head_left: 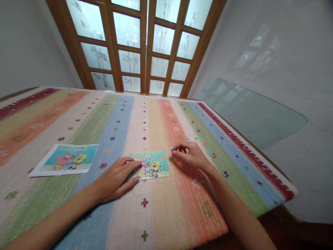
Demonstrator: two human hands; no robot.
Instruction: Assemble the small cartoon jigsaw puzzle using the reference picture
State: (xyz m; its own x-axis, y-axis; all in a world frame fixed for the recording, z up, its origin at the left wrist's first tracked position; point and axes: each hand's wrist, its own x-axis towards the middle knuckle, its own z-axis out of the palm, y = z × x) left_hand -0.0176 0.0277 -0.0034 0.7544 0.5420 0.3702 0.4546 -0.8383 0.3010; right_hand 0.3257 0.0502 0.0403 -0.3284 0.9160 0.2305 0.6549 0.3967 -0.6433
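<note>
A small jigsaw puzzle (153,170) with cartoon figures on a teal background lies on the striped tablecloth. A tan, piece-shaped gap shows near its upper right. My left hand (118,178) rests flat with fingers stretched over the puzzle's left side, hiding part of it. Just right of the puzzle, my right hand (191,154) is closed in a pinch, with a small teal puzzle piece (171,148) at its fingertips. Beyond that hand lie several loose puzzle pieces (204,142), mostly teal, some partly hidden by it.
To the left lies a printed reference picture (69,158) with the same cartoon figures. The patterned tablecloth (144,218) covers the table, whose right edge runs along a white wall (275,69). Wooden doors with frosted panes (127,31) stand behind the table.
</note>
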